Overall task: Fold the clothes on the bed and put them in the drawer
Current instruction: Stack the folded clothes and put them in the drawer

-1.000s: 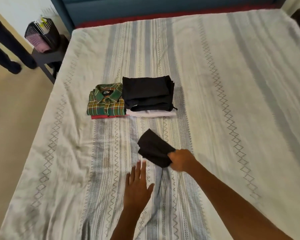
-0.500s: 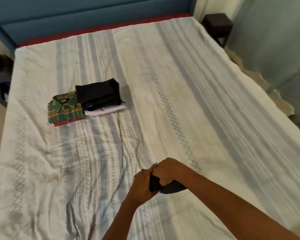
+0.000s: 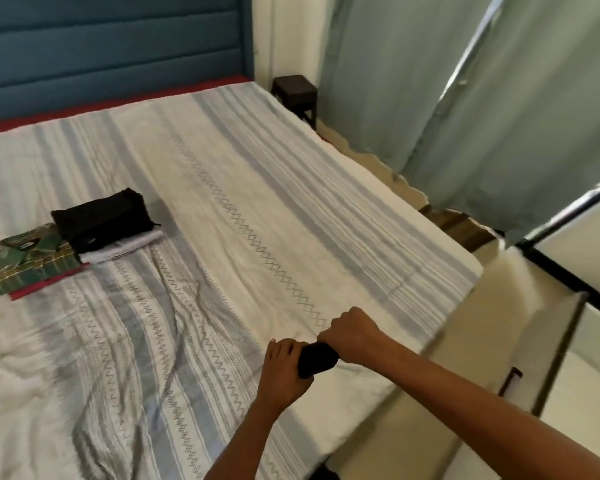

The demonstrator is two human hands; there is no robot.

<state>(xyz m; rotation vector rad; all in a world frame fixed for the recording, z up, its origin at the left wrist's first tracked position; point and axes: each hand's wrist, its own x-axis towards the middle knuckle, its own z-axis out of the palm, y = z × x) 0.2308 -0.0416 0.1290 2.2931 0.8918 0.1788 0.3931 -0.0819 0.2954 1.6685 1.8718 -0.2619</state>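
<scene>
A: Hands?
B: Left hand and right hand both grip a small black garment, lower centre, above the bed.
A: Surroundings?
B: Folded stack, left: plaid shirt, black clothes over white. Curtains and a dark stool, upper right.

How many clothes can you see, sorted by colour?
Black: 2, the folded black garment on the stack and the small black piece gripped by the left hand and right hand
Green plaid: 1, the shirt
White: 1, the white garment under the black one
Red: 1, the red piece under the shirt
Total: 5
</scene>
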